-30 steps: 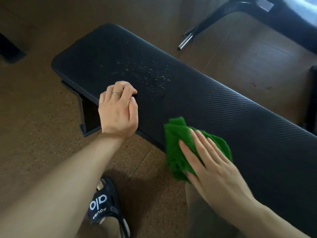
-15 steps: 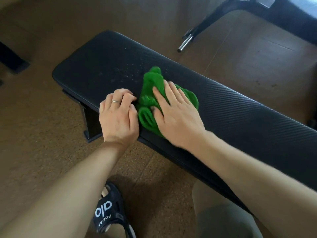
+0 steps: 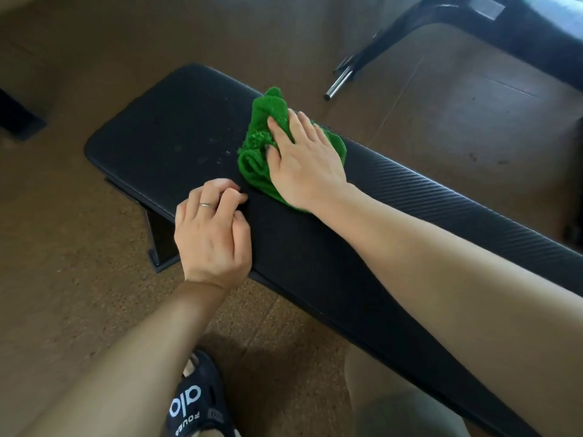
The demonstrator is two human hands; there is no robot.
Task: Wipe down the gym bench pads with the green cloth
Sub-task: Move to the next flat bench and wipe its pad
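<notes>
One green cloth lies bunched on top of the black bench pad, toward the pad's far long edge and about a third of the way in from its rounded left end. The right hand lies flat on the cloth, fingers straight and a little spread, pressing it down rather than gripping it; folds of cloth stick out past the fingertips and to the hand's left. The pad's long axis runs from upper left to lower right, and the right forearm crosses it at an angle from the near side. Just left of the cloth a faint scatter of pale specks or droplets marks the pad surface, though what they are is hard to tell at this size. Beyond them the stretch out to the rounded end looks dull and unwiped, so the next stroke probably runs leftward along the long axis. The left hand rests on the pad's near edge, fingers curled with the tips on the surface, holding nothing and apparently bracing; it is the nearer hand to that end but sits clear of the cloth. Behind the bench, a chrome bar end lies on the brown floor.
</notes>
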